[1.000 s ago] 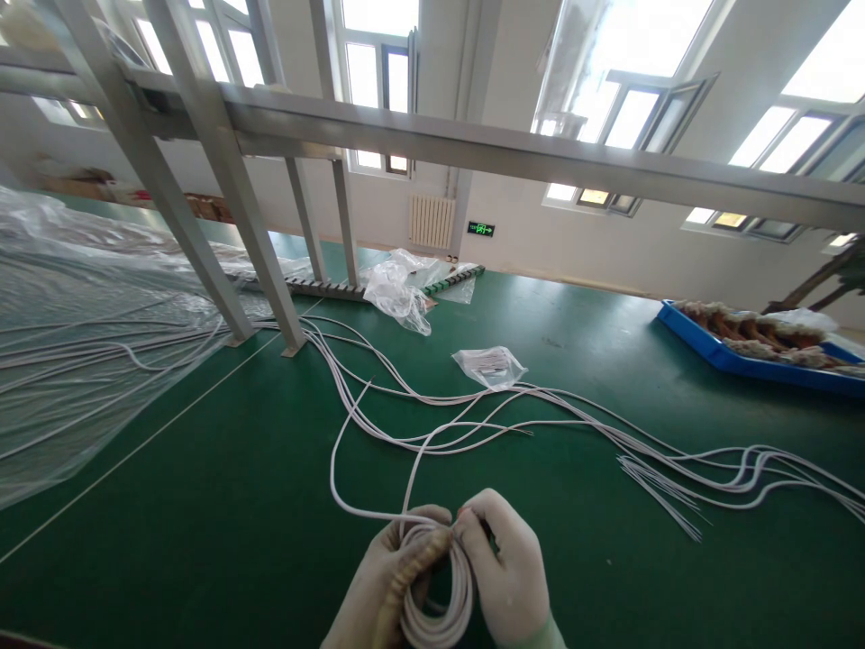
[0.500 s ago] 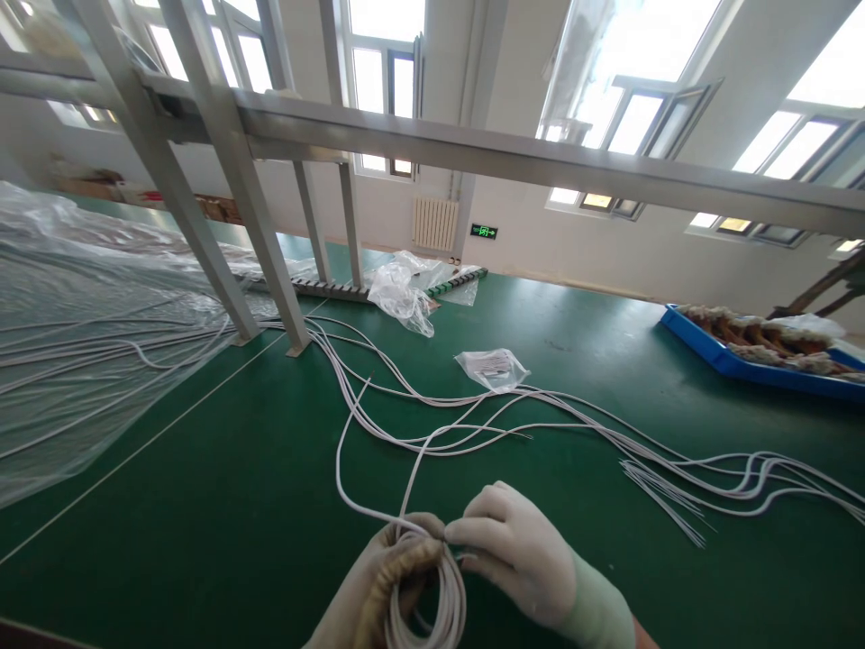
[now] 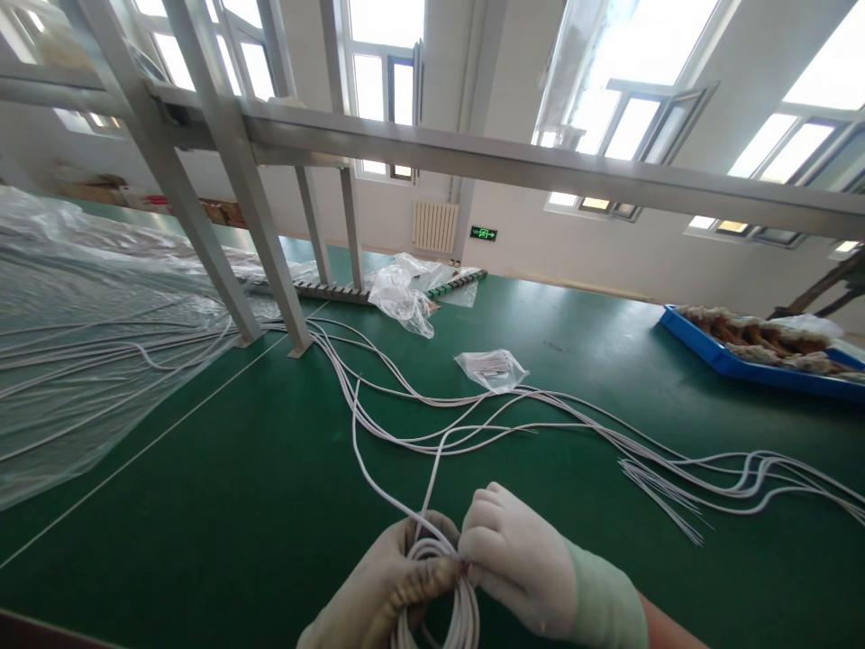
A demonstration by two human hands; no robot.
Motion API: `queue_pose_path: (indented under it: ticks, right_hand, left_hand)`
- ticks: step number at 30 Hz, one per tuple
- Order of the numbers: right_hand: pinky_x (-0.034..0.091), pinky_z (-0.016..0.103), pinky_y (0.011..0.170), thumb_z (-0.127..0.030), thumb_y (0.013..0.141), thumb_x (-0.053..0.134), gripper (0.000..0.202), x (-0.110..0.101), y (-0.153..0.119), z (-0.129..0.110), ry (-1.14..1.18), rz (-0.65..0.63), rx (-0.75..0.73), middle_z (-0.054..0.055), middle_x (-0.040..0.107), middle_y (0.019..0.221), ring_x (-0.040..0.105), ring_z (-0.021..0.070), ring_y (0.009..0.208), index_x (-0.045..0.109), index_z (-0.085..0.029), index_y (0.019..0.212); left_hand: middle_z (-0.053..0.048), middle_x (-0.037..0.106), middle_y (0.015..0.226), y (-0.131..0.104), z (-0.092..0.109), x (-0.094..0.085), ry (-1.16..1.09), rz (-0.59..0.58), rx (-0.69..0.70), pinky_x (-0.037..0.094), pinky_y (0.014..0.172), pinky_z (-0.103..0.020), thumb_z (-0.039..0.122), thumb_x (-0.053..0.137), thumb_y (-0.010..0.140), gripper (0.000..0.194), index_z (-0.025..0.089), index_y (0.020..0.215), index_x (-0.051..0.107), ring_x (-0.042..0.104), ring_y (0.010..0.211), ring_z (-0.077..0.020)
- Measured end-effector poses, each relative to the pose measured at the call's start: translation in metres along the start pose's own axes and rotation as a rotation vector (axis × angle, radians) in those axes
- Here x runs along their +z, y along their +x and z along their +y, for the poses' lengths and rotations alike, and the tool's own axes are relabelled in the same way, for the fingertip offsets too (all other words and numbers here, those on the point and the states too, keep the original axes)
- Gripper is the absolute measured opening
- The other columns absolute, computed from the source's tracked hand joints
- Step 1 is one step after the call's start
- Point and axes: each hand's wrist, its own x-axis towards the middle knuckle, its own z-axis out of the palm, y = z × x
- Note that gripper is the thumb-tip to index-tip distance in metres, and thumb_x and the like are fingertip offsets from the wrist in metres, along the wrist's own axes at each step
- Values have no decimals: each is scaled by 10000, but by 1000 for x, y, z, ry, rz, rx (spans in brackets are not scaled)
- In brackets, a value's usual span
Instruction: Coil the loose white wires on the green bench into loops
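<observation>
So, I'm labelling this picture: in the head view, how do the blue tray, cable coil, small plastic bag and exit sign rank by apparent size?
Largest to smallest:
1. Blue tray, cut off at right
2. Cable coil, partly hidden, nearest the camera
3. Small plastic bag
4. Exit sign

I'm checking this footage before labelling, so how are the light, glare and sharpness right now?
Head view: windows blown out to white; head view: pale glare on the far part of the green table; head view: cable coil in the left hand distinguishable, though fine detail where the right hand meets it is soft.
</observation>
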Motion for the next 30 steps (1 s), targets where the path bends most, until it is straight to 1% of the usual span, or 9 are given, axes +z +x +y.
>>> queue_pose_path:
  ticks: [4, 9, 12, 14, 17, 21, 25, 28, 30]
  right_hand:
    - [377, 365, 710, -268, 1003, 406, 209, 3, -3, -7, 120, 104, 106, 7, 521, 783, 441, 185, 706, 499, -218, 822]
    - [319, 289, 533, -252, 814, 574, 230, 35, 0, 0, 644, 125, 748, -38, 452, 595, 419, 148, 559, 441, -232, 628]
    - [262, 265, 400, -290, 778, 513, 196, 54, 4, 10, 903, 47, 945, -84, 327, 449, 299, 125, 390, 415, -264, 610]
    - [238, 260, 370, -366, 833, 464, 209, 56, 4, 12, 981, 45, 940, -97, 310, 435, 255, 119, 357, 422, -268, 653]
    - [366, 267, 469, -495, 960, 432, 333, 43, -3, 11, 954, 167, 777, -56, 455, 555, 399, 134, 462, 544, -222, 804]
    - [488, 333, 692, -415, 1014, 552, 247, 24, -14, 16, 528, 293, 383, 46, 575, 943, 554, 202, 783, 641, -216, 1130]
    - [422, 339, 685, -432, 1060, 505, 270, 20, -13, 18, 233, 211, 96, 51, 552, 951, 529, 217, 815, 691, -241, 1021]
    - [373, 337, 679, -341, 1053, 466, 245, 21, -8, 12, 170, 217, 96, 24, 549, 864, 482, 192, 747, 623, -217, 912]
    - [358, 339, 682, -273, 995, 490, 189, 25, -4, 7, 229, 222, 276, 8, 539, 807, 476, 186, 730, 560, -212, 830]
  left_hand:
    - [-47, 651, 950, 0, 0, 5, 55, 51, 56, 472, 940, -418, 477, 939, 647, 540, 154, 996, 683, 590, 921, -227]
    - [-68, 678, 957, 7, -5, 9, 683, 243, 178, 499, 820, -419, 571, 712, 836, 390, 213, 985, 672, 618, 903, -279]
    - [-70, 675, 999, 13, -10, 6, 955, 334, 223, 493, 763, -388, 482, 557, 939, 275, 240, 983, 680, 628, 907, -275]
    - [-51, 674, 946, 17, -12, 1, 901, 339, 225, 486, 749, -366, 473, 596, 919, 250, 234, 964, 655, 623, 878, -258]
    - [-10, 657, 827, 20, -12, -8, 585, 301, 177, 467, 759, -350, 526, 759, 807, 375, 217, 960, 610, 604, 824, -232]
    - [0, 647, 791, 20, -11, -15, 303, 184, 149, 466, 772, -356, 560, 875, 690, 505, 195, 930, 621, 591, 776, -211]
    - [-13, 664, 812, 18, -9, -12, 269, 101, 147, 472, 764, -340, 564, 895, 672, 537, 173, 949, 653, 577, 778, -195]
    - [-35, 671, 878, 15, -7, -7, 316, 112, 123, 507, 811, -378, 610, 869, 677, 570, 178, 977, 647, 603, 840, -226]
    - [-48, 681, 901, 13, -7, -3, 448, 145, 158, 516, 823, -403, 602, 819, 736, 501, 194, 969, 646, 620, 864, -249]
